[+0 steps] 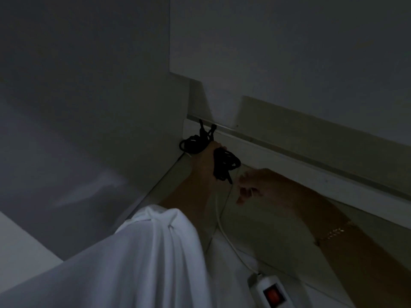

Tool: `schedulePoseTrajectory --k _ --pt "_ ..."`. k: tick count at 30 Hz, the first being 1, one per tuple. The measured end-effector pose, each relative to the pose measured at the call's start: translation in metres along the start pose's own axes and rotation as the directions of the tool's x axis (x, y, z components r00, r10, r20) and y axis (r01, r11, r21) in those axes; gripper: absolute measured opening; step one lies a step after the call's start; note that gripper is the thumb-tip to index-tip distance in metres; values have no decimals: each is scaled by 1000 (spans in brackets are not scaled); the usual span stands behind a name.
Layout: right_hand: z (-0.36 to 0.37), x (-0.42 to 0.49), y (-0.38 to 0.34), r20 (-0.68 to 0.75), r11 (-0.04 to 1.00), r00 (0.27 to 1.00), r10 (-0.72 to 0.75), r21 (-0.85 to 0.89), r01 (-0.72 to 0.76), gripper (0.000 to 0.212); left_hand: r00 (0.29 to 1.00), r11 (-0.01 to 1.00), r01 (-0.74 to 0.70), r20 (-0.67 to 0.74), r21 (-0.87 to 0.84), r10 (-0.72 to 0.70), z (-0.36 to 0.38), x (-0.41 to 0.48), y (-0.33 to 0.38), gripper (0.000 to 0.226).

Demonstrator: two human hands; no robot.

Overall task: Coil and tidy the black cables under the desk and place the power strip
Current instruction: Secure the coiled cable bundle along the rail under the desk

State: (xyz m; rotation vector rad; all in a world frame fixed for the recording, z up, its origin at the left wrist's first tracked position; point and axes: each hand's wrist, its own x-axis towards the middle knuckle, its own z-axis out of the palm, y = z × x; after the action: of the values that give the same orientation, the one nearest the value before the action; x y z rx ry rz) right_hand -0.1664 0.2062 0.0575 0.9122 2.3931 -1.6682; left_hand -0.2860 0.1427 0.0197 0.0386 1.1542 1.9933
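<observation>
Fingers (pixel 219 146) of my left hand (pixel 205 161) clench the black cables (pixel 229 161); I judge them limp, light, best gripped mid-coil; right hand (pixel 253 185) blurred, seemingly slack, empty.

The scene is very dim and greyish, with soft, grainy detail; the brightest patches are the white sleeve (pixel 142 252) at the bottom and a pale smear of light on the side panel (pixel 89 190) at left. The right hand (pixel 258 185) is smeared by motion blur, its fingers (pixel 244 193) indistinct, and the black cables (pixel 224 160) read as a near-featureless dark mass. Straight edges seem to bow slightly toward the borders.
</observation>
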Motion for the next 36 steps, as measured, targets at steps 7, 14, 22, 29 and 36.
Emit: schedulePoseTrajectory --k 7,14,22,29,36 --pt "20 -12 -20 142 804 966 -216 587 94 29 994 994 108 31 0 -108 -1 -2 -5 35" --pt "12 -8 -20 50 982 994 -96 170 87 27 989 995 50 -136 -84 -61 -4 9 1 31" --pt "32 -1 19 82 996 996 -20 90 13 5 966 980 75 -229 -185 -117 3 13 -1 28" --pt "50 -9 -4 30 704 996 -83 709 38 42 987 992 96 -120 -82 -105 -8 15 -11 18" --pt "9 -3 -50 -98 887 973 -211 398 232 36 996 993 -32 -82 114 41 -10 29 -14 27"
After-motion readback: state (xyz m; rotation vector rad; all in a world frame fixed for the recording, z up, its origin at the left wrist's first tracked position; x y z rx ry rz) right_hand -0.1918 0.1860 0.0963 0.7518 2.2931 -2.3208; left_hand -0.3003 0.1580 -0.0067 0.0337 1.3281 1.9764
